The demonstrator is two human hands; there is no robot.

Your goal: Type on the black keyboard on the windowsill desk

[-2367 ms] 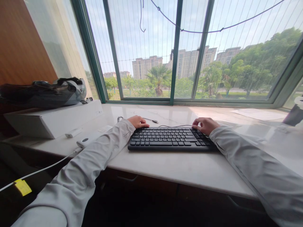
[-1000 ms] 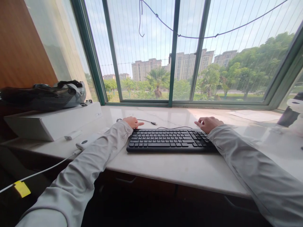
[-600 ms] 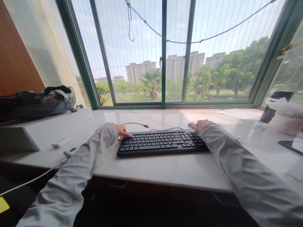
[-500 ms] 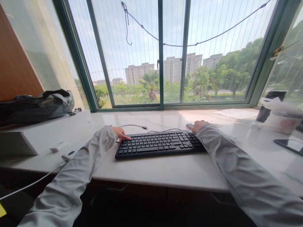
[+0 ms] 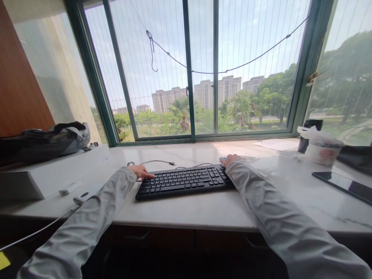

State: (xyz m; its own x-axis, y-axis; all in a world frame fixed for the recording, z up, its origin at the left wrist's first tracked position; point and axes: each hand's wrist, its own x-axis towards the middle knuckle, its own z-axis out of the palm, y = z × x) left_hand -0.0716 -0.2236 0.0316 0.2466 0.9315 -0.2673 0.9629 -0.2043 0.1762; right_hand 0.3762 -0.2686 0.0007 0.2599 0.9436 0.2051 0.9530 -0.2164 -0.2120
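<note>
A black keyboard lies on the white marble-patterned desk, set slightly askew. My left hand grips its upper left corner, thumb on top; the other fingers are mostly hidden. At the keyboard's upper right corner, my right hand is closed around a small bluish-white thing too small to make out. The right sleeve covers the keyboard's right end. Behind the keyboard a thin black cable with a plug at its end lies on the desk.
On the left stands a white box with a dark bag on top. A tablet or phone, a plastic-wrapped cup and a dark cylinder are on the right. A paper sheet lies by the window.
The view has turned a little right and up, so the scene sits further left and lower. Both hands keep about the same places at the keyboard's upper corners.
</note>
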